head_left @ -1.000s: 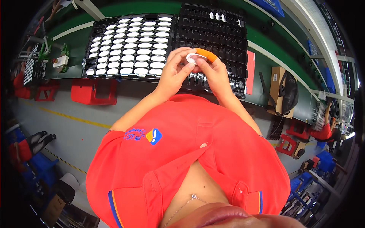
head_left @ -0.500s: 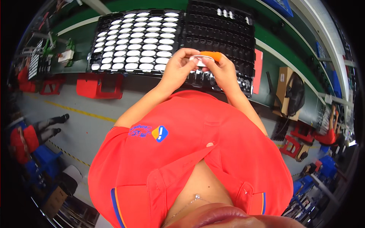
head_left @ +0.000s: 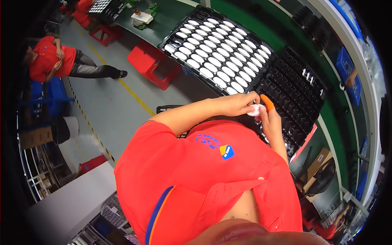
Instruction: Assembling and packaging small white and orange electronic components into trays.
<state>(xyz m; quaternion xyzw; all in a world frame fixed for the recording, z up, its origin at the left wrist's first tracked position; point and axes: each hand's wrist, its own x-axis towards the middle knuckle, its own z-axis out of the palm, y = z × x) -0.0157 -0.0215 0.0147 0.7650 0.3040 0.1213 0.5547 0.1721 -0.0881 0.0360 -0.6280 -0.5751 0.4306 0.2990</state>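
Note:
A small white oval plastic piece [head_left: 256, 110] is pinched between the fingertips of both hands, above the near edge of the black trays. My left hand [head_left: 241, 103] closes on its left side, thumb pressed against it. On its other side is my right hand [head_left: 271, 119], thumb against the piece and an orange finger cot [head_left: 267, 102] over one finger. Beyond my left hand, a black tray [head_left: 203, 81] carries rows of white oval pieces [head_left: 212, 53]. Below and beyond my right hand lies a second black tray [head_left: 286, 87], mostly dark, with several slim white parts [head_left: 308, 76] toward its far end.
Red stools [head_left: 153, 63] stand left of the green bench. A green fixture [head_left: 141, 17] sits farther along it. To the right are a cardboard box [head_left: 317, 165] and a black bag [head_left: 322, 178]. A person in red [head_left: 53, 59] is at the left; another person's hand [head_left: 350, 79] is by a blue bin [head_left: 345, 65].
The whole view has swung, so the trays and bench now run diagonally toward the right. Both hands keep hold of the white oval piece, which now appears more face-on.

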